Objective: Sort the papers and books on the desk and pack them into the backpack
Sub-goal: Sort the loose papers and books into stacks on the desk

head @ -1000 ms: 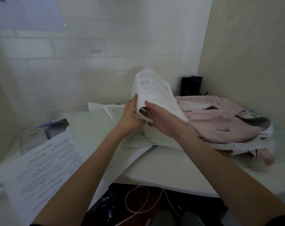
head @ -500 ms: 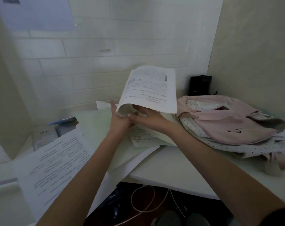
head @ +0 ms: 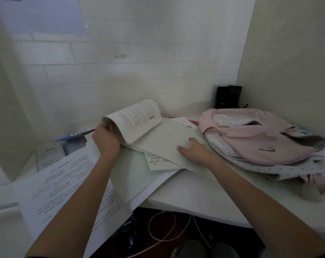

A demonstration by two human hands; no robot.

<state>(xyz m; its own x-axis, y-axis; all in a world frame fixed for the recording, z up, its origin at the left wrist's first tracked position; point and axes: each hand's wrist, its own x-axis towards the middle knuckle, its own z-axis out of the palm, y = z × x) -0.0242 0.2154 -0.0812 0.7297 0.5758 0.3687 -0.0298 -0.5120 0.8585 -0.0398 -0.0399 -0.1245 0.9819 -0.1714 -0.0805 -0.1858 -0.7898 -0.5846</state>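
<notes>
Your left hand (head: 106,141) now grips the curled, thick white printed booklet (head: 137,121), lowered from mid-air onto the desk's loose sheets, right hand (head: 194,150) flat, releasing; sorting continues, pink polka-dot backpack (head: 260,144) unfilled.

Left hand (head: 106,141) grips the curled-back pages of a booklet (head: 137,121) lying open on the desk (head: 204,194); right hand (head: 196,150) presses flat on its lower page. A pink backpack (head: 260,140) lies just beside, to the right.
</notes>
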